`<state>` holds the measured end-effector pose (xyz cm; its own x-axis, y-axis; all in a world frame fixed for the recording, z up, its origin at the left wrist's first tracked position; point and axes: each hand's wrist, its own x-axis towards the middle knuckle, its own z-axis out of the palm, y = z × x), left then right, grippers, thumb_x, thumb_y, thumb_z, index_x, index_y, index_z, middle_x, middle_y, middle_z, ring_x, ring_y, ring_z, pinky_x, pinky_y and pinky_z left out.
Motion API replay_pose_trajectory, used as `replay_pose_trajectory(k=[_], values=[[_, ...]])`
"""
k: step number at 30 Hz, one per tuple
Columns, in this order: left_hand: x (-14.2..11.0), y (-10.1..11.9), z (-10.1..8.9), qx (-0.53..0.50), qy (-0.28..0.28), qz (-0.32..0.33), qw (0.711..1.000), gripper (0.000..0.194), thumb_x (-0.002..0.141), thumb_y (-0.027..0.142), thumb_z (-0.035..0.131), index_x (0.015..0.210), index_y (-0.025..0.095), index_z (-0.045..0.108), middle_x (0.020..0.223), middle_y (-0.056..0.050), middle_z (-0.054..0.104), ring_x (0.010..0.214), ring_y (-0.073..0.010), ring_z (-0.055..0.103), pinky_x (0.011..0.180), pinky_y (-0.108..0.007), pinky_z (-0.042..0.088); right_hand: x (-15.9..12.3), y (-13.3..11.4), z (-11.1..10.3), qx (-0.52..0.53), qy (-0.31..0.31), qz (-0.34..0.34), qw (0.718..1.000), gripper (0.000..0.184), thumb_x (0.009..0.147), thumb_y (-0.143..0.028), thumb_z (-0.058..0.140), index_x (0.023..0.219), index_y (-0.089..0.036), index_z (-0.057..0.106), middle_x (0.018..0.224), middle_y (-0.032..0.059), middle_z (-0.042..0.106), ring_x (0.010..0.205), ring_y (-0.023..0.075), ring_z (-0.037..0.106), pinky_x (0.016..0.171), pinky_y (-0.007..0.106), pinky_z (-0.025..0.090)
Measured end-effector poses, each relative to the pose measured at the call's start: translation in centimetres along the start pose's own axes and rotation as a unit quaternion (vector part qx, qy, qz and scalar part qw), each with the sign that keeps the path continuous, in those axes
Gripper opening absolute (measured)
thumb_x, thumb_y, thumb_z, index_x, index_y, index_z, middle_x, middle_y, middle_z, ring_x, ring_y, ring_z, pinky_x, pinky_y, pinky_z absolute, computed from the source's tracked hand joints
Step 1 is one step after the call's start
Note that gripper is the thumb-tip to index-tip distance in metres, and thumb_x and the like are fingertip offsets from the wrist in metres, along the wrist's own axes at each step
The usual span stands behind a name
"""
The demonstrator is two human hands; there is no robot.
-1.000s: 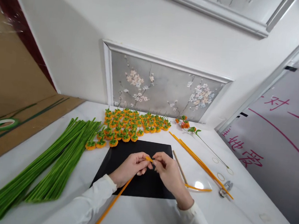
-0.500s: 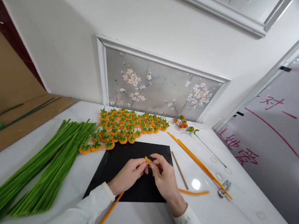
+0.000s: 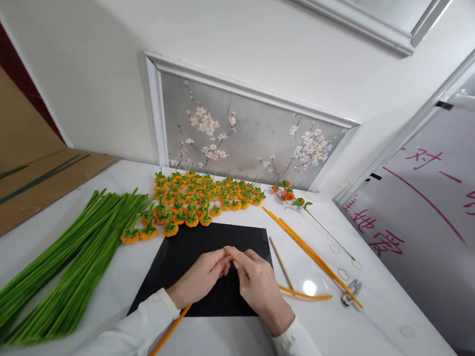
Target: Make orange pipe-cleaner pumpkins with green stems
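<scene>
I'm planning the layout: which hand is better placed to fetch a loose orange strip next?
Right hand, probably: the loose orange strips lie on its side; the left hand is farther from them.

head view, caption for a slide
Left hand and right hand together hold an orange strip over a black mat, green strips lying left.

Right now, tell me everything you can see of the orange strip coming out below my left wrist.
The orange strip is long, thin and soft-looking, like a pipe cleaner. Its visible part is nearly straight, slanting from under your left hand, over the near edge of the black mat, then out of the picture at the bottom. A small orange bit shows at the pinched fingertips of both hands; the left hand hides whether the two join.
</scene>
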<state>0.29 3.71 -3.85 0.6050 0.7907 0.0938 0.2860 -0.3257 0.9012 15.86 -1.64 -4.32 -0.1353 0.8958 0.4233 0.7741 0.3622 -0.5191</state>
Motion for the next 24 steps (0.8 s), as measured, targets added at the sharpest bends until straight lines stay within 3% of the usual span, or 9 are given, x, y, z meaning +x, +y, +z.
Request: replay_pose_trajectory(k=[11, 17, 20, 24], values=[[-0.1, 0.2, -0.7, 0.11, -0.012, 0.053, 0.992, 0.028, 0.09, 0.019, 0.032, 0.064, 0.018, 0.042, 0.063, 0.002, 0.048, 0.058, -0.0116, 0.045, 0.059, -0.025, 0.035, 0.1, 0.1, -0.3, -0.062, -0.035, -0.028, 0.997, 0.04, 0.093, -0.017, 0.04, 0.13, -0.028, 0.048, 0.094, 0.004, 0.064, 0.076, 0.0144, 0.064, 0.067, 0.022, 0.05], [-0.1, -0.3, -0.3, 0.161, -0.019, 0.088, 0.983, 0.023, 0.082, 0.007, 0.033, 0.064, 0.018, 0.043, 0.063, 0.001, 0.049, 0.059, -0.0124, 0.047, 0.06, -0.026, 0.034, 0.2, 0.1, -0.4, -0.103, -0.053, -0.038, 0.993, 0.03, 0.092, -0.015, 0.042, 0.118, -0.022, 0.054, 0.083, 0.0039, 0.065, 0.071, 0.0152, 0.064, 0.06, 0.022, 0.046], [-0.1, 0.0, -0.4, 0.152, -0.017, 0.075, 0.985, 0.024, 0.083, 0.009, 0.033, 0.062, 0.018, 0.043, 0.06, 0.002, 0.049, 0.057, -0.012, 0.046, 0.057, -0.025, 0.032, 0.3, -0.3, -0.6, -0.15, -0.057, -0.033, 0.987, 0.022, 0.092, -0.017, 0.044, 0.11, -0.02, 0.057, 0.079, 0.0037, 0.065, 0.064, 0.0162, 0.064, 0.054, 0.023, 0.043], [0.0, 0.9, -0.9, 0.124, -0.017, 0.047, 0.991, 0.032, 0.091, 0.025, 0.034, 0.062, 0.018, 0.046, 0.058, 0.003, 0.047, 0.055, -0.0114, 0.044, 0.056, -0.024, 0.031, 0.4, -0.4, -0.9, -0.174, -0.049, -0.014, 0.983, 0.017, 0.095, -0.026, 0.044, 0.096, -0.019, 0.06, 0.077, 0.0038, 0.065, 0.059, 0.0157, 0.063, 0.051, 0.023, 0.041]])
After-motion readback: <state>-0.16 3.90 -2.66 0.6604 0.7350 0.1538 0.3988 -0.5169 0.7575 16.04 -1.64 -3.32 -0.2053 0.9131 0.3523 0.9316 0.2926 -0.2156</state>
